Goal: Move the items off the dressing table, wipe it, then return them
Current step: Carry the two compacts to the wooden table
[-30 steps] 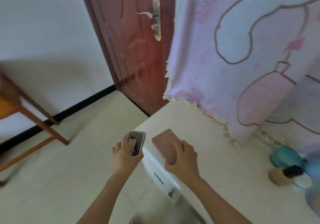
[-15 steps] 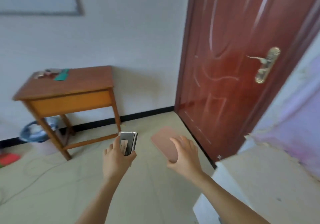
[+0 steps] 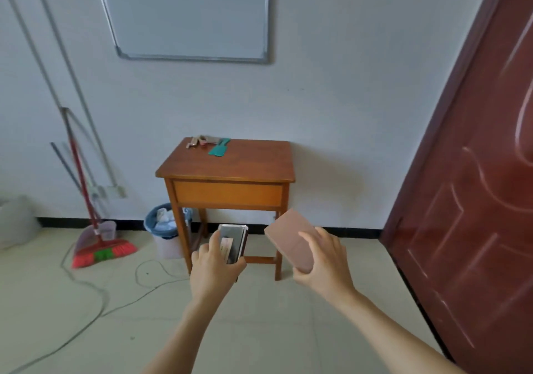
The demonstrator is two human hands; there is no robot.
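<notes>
left hand [image 3: 215,269] grips dark case [image 3: 232,238] — upright | right hand [image 3: 326,261] grips pink box [image 3: 288,238] — long axis down-right

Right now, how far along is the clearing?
Done: a comb and small items lie on the side table. In hand: left hand grips a dark case, right hand a pink box, both short of that table. Left: set these down, wipe, return everything. The dressing table is out of view.
</notes>
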